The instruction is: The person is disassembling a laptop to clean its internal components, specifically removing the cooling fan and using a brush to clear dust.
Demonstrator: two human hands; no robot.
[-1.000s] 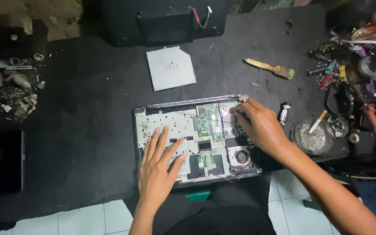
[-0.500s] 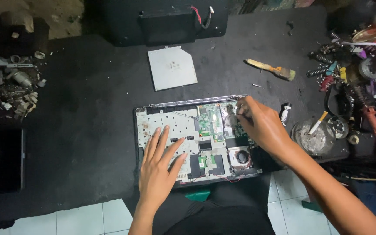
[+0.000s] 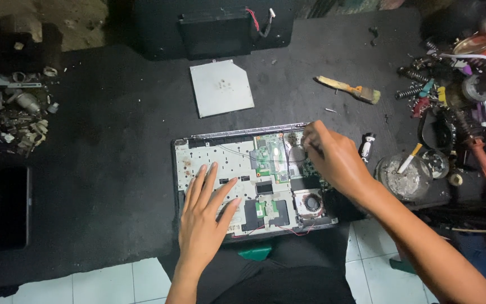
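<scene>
At the far right corner of the opened laptop chassis point(image 3: 254, 180), our right hand point(image 3: 333, 160) pinches its fingers closed on something too small to tell, while our left hand point(image 3: 203, 217) lies flat, fingers spread, on the near left half. One chassis lies long axis left-right on the bench point(image 3: 113, 169); beyond it sit one grey cover plate point(image 3: 220, 87) and one brush point(image 3: 349, 89).

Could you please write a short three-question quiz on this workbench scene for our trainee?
1. True or false: the left hand lies flat on the opened laptop.
2. Which lies nearest the grey metal plate? A) paintbrush B) glass jar C) cooling fan
3. Fill in: the right hand has its fingers at the laptop's ____ right corner.

Key: 1 true; 2 A; 3 far. The right hand's fingers look pinched, but what they hold is too small to tell.
</scene>
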